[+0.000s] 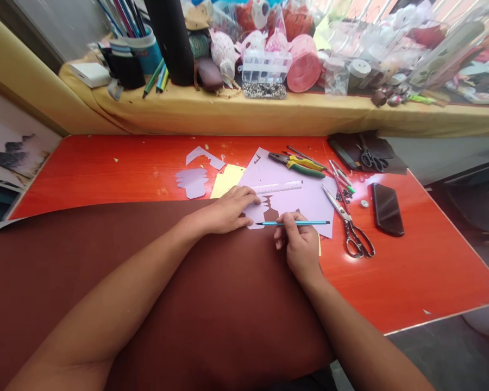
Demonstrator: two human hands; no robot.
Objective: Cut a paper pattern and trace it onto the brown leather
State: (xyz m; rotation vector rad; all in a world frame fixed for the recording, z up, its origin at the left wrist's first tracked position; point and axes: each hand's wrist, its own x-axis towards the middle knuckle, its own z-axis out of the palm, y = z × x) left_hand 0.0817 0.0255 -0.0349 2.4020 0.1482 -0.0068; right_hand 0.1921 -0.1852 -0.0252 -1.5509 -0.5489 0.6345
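Note:
My left hand point(232, 209) lies flat with its fingers stretched over a small pale purple paper cutout point(256, 224), at the far edge of a large brown sheet point(228, 304). Part of the cutout is hidden beneath my fingers. In my right hand point(301, 244) a slim blue pen point(313, 222) is pinched between thumb and fingers, its dark tip pointing left towards the cutout. Just beyond both hands, a clear ruler point(283, 187) rests on a larger purple paper point(309, 201). Brown shapes with scalloped edges show beside the cutout.
Pliers point(299, 164), scissors point(350, 228) and a black phone point(387, 209) lie on the red table point(424, 260) to the right. Purple paper pieces point(192, 182) and yellow paper point(228, 179) lie at the left. Behind runs a crowded yellow-covered ledge point(269, 113).

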